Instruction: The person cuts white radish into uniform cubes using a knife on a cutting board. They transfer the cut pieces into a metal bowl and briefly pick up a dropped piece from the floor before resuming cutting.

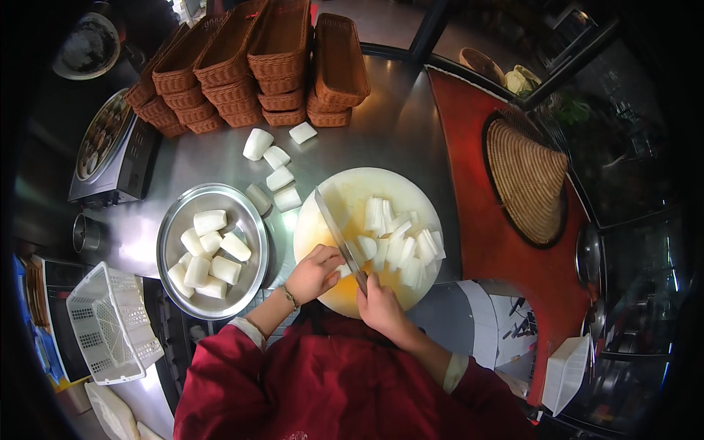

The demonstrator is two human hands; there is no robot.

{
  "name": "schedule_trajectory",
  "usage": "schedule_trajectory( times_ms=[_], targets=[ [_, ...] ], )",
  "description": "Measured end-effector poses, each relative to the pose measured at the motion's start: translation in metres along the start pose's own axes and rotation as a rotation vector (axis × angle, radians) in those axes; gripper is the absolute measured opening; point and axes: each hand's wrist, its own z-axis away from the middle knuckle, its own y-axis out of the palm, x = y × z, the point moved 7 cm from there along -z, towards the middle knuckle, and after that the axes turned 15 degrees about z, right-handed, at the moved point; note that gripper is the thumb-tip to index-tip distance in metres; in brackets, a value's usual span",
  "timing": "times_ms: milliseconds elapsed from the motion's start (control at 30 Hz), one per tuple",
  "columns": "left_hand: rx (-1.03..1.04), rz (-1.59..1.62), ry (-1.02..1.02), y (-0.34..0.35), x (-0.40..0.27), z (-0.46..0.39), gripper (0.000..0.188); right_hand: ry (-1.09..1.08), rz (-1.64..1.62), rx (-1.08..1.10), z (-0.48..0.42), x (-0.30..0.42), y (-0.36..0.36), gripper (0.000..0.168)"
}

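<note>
My right hand (380,307) grips the handle of a kitchen knife (336,231), whose long blade points up and left across a round white cutting board (324,192). Close to the blade's left side, my left hand (316,273) holds down a white vegetable piece (344,270), mostly hidden by the fingers. Thin white slices (375,214) lie in a loose spread on the right half of the board. A round metal tray (166,242) left of the board holds several peeled white chunks (210,221). More white chunks (258,144) rest on the steel counter above the board.
Stacked brown wicker baskets (338,60) line the counter's back edge. A steel appliance with a round tray (104,137) stands at the left, a small metal cup (87,233) below it. A white plastic crate (113,324) sits lower left. A conical woven lid (525,179) lies on the red surface at right.
</note>
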Motion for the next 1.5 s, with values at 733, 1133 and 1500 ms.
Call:
schedule_trajectory(
  times_ms=[733,1133,1500],
  targets=[
    [-0.013,0.027,0.064,-0.003,0.006,0.005,0.037,0.077,0.086,-0.026,-0.005,0.023,0.0,0.023],
    [0.021,-0.219,0.123,0.0,-0.005,0.003,0.037,0.126,0.05,-0.079,0.0,-0.001,0.008,0.027],
    [-0.473,0.277,-0.617,0.027,0.037,0.038,0.073,0.088,0.022,0.036,0.01,0.002,0.015,0.023]
  ],
)
